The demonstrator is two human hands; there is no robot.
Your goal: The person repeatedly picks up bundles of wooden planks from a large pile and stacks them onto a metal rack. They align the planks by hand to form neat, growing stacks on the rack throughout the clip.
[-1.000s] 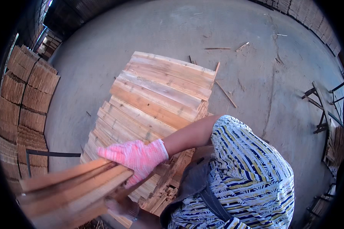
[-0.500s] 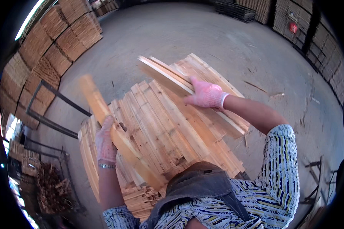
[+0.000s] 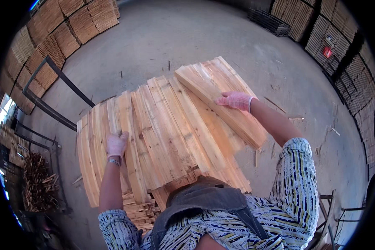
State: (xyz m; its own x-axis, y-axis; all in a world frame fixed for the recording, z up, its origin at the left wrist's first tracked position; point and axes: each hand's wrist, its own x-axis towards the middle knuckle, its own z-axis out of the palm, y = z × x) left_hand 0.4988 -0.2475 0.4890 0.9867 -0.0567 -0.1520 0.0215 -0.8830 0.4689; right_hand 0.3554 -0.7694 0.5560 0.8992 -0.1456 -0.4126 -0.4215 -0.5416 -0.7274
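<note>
Both my hands wear pale pink gloves. On the left part of a broad layer of wooden planks, my left hand is closed at the edge of a long plank. That plank lies lengthwise among the others, its near end over the ragged lower layer. My right hand grips the upper edge of a thick plank, thumb over its top face. This one slants across the right side of the stack. The fingers behind it are partly hidden.
A black metal frame rises at the stack's left. Tall stacks of boards line the far left, with more stacks at the right. A heap of scrap sticks stands at the lower left. Wood offcuts litter the concrete floor.
My left hand has lowered its plank from above onto the layer. My right hand has brought its raised, tilted boards down onto the right side of the stack.
</note>
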